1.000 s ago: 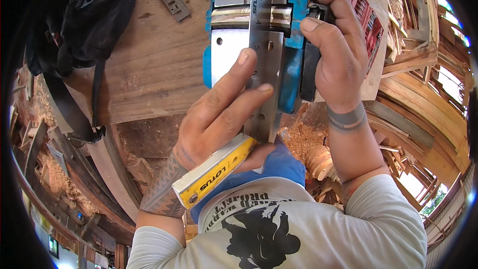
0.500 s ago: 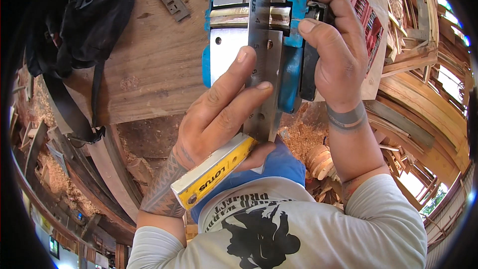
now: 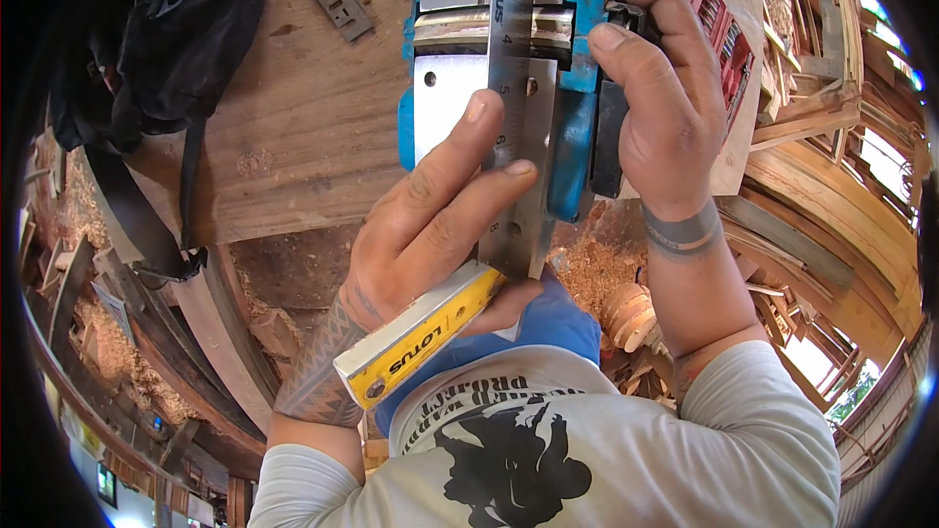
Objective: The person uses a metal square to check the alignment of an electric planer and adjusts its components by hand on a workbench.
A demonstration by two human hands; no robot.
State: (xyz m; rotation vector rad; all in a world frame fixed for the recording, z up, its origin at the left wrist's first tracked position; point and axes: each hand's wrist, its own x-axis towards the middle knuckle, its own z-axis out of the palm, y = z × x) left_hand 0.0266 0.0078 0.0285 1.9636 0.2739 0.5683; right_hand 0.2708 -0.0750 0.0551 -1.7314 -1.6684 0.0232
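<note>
Left grip (image 3: 416,220) holds the square (image 3: 511,108), best pressed flat on the planer (image 3: 450,103); right grip (image 3: 667,98) clasps the planer's right side.

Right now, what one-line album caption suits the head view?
Left hand holds a yellow-handled square along an upturned blue planer; right hand grips the planer.

The head view came from the left one of two fisheye cameras worn side by side on the person's head. It looked steeply down, upright and unmirrored, at the blue planer (image 3: 455,88), close enough that the frame cut off the planer's far end. On the planer's near side it took in the wearer's own shirt (image 3: 646,440). The wide lens also reached planks (image 3: 210,342) left of the planer and stacked timber (image 3: 827,205) right of it, bowing both toward a dark round rim.
</note>
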